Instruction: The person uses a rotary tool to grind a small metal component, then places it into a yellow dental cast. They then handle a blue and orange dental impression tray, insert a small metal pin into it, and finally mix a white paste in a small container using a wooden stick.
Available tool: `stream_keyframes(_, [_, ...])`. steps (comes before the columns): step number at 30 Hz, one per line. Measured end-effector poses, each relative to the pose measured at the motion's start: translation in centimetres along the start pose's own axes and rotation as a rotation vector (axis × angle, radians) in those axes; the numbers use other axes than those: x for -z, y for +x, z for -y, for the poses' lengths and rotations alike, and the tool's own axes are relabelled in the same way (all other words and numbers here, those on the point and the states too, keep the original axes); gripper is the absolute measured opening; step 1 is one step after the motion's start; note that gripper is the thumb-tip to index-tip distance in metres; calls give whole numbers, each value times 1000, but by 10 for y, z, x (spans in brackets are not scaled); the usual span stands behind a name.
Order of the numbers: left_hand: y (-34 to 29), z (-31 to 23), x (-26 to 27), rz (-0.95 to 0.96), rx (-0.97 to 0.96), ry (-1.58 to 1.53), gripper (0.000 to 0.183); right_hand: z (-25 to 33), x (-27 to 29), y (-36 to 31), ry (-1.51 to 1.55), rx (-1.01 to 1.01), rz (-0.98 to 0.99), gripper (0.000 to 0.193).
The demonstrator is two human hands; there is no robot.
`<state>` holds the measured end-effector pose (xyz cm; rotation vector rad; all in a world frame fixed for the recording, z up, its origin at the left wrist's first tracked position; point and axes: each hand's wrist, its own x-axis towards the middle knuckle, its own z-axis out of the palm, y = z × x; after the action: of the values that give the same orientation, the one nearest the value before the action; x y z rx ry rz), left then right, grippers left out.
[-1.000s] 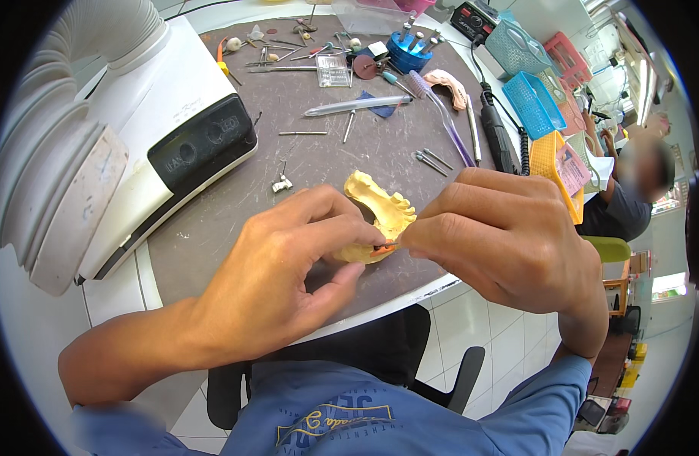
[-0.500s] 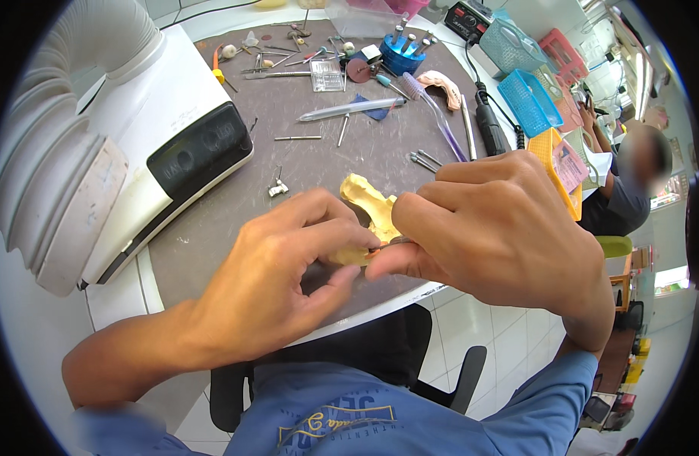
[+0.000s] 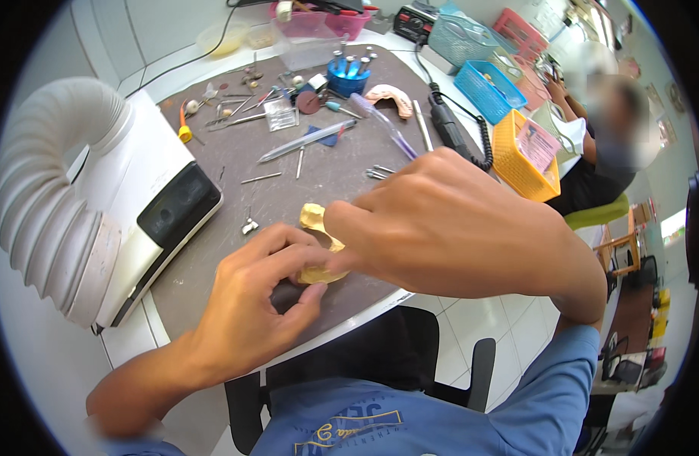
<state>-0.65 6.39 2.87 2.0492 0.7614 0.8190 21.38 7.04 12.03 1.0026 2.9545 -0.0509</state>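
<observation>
A yellow dental plaster model (image 3: pixel 313 216) rests low over the brown mat near the table's front edge. My left hand (image 3: pixel 247 296) grips its near end, thumb and fingers bent round it. Over the model's right side sits my right hand (image 3: pixel 441 232), fingers curled and slightly blurred. Its fingertips and whatever they hold are hidden behind the hand. A small metal piece (image 3: pixel 249 226) lies just beyond my left hand.
A white box with a ridged hose (image 3: pixel 53 220) stands left. Beyond my hands lie a silver pen (image 3: pixel 305 141), a purple toothbrush (image 3: pixel 395 133), a pink-white dental arch (image 3: pixel 393 99), a blue bur stand (image 3: pixel 348 78) and a black handpiece (image 3: pixel 448 125). A yellow basket (image 3: pixel 505 148) stands right; another person sits beyond.
The view has shifted, so everything on the table sits farther left. My right hand has turned over the model, covering the thin metal tool that showed at its fingertips. My left hand keeps its grip.
</observation>
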Motion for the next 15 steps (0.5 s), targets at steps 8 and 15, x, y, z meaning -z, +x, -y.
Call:
stream_keyframes(8, [7,0,-6,15,-9,56,27,-3,1,-9,82,-77,44,22])
stream_keyframes(15, [3,8,-5,10,-36,40,27,-4,-4,-7,78,10,-66,21])
